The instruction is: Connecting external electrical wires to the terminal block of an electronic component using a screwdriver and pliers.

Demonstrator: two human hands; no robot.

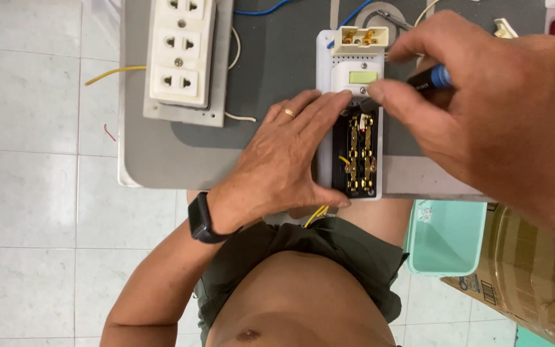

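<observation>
— While the left hand [284, 160] lies flat over the white electrical unit [349, 115], what are its fingers [319, 106] doing?

— They spread open and press down on the unit's left side, pinning it to the grey desk [277, 58]; nothing is clasped in them. A ring sits on one finger and a black watch [200, 218] on the wrist.

— And the right hand [496, 109]?

— Its fingers [387, 96] are closed around a screwdriver [433, 78] with a black and blue handle, held just over the unit's open black section [358, 154], where brass contacts show. I can't see the tip.

— Where does the unit sit?

— At the desk's near edge, in front of the person's body, with yellow wires [316, 215] hanging from its lower end.

— Anything else nearby?

— A white triple socket strip [181, 51] lies well apart to the left, a green bin [448, 238] and a cardboard box [521, 270] on the tiled floor [33, 193].
</observation>
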